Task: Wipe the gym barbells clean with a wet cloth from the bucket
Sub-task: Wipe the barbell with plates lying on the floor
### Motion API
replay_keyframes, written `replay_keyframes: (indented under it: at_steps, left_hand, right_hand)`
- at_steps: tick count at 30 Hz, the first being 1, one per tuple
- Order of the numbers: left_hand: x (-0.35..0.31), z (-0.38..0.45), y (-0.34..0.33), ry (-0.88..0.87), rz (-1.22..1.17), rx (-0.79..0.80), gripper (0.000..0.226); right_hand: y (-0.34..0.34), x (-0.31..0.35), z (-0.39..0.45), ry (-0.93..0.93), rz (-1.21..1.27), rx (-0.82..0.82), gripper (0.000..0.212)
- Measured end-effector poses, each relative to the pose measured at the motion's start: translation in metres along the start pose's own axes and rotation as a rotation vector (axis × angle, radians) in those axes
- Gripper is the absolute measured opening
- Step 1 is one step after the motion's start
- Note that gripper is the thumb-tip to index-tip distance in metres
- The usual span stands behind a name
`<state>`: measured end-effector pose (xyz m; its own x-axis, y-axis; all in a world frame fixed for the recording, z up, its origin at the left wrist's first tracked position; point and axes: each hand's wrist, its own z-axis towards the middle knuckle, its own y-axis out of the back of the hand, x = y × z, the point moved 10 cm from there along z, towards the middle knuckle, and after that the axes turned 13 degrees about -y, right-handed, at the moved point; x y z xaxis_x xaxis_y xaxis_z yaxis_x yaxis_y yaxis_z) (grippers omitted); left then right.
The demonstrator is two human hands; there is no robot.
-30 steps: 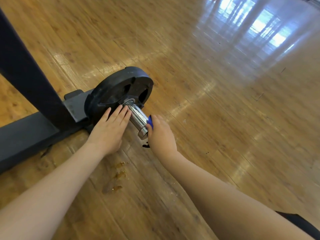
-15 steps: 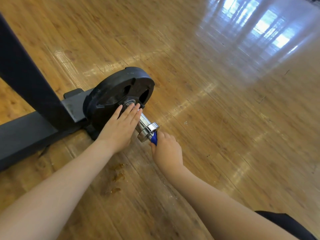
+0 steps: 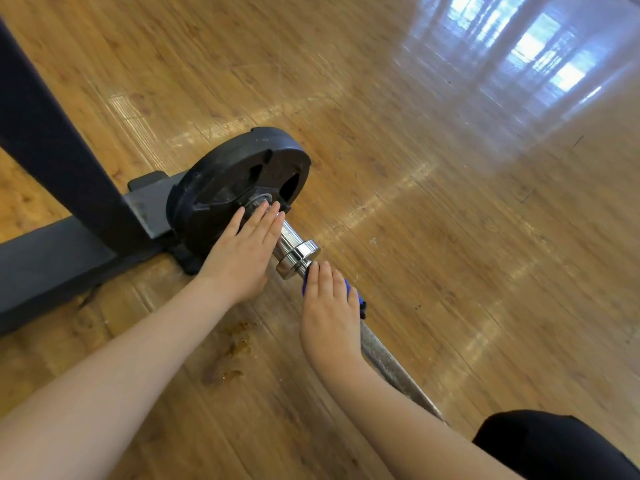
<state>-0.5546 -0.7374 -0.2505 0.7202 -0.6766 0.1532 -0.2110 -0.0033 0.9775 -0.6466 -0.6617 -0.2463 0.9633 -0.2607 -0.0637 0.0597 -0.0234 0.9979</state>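
A barbell lies on the wooden floor with a black weight plate (image 3: pixel 225 188) on its far end. Its chrome sleeve and collar (image 3: pixel 299 252) stick out toward me, and the grey shaft (image 3: pixel 384 358) runs to the lower right. My left hand (image 3: pixel 242 258) rests flat with straight fingers on the sleeve, fingertips against the plate's hub. My right hand (image 3: pixel 329 313) holds a blue cloth (image 3: pixel 351 289) wrapped on the shaft just behind the collar, fingertips touching the collar. Most of the cloth is hidden under the hand. No bucket is in view.
A black steel rack frame (image 3: pixel 52 150) with a floor beam stands at the left, right behind the plate. Brown stains (image 3: pixel 235 344) mark the floor between my forearms. My dark-clothed knee (image 3: pixel 554 445) is at the bottom right. Glossy wooden floor stretches away to the right.
My right hand has slid the blue cloth off the sleeve, past the collar and onto the shaft, toward me. My left hand has shifted slightly up onto the sleeve.
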Motion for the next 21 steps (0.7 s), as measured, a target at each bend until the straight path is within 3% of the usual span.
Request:
replay_keyframes:
  at_steps: [4, 7, 11, 14, 19, 21]
  left_hand:
    - [0.000, 0.002, -0.001, -0.016, 0.012, -0.014, 0.082]
    - [0.000, 0.001, -0.002, -0.034, 0.041, -0.040, 0.082]
    - [-0.024, 0.007, 0.021, -0.246, 0.175, -0.359, 0.087]
    - [-0.047, 0.014, 0.030, -0.412, 0.243, -0.480, 0.085]
    - [-0.059, 0.017, 0.025, -0.436, 0.265, -0.522, 0.083]
    - [-0.069, 0.016, 0.019, -0.424, 0.268, -0.519, 0.072]
  right_hand:
    - [-0.008, -0.031, -0.004, -0.068, 0.110, 0.067, 0.051]
    - [-0.010, -0.026, 0.000, -0.118, 0.036, 0.064, 0.060]
    - [-0.003, -0.017, 0.003, -0.081, 0.064, -0.045, 0.066]
    - [-0.005, -0.022, 0.003, -0.064, 0.084, -0.072, 0.067]
    - [-0.008, -0.036, -0.002, -0.056, 0.193, -0.099, 0.065]
    - [-0.010, -0.039, -0.005, -0.055, 0.227, -0.095, 0.065]
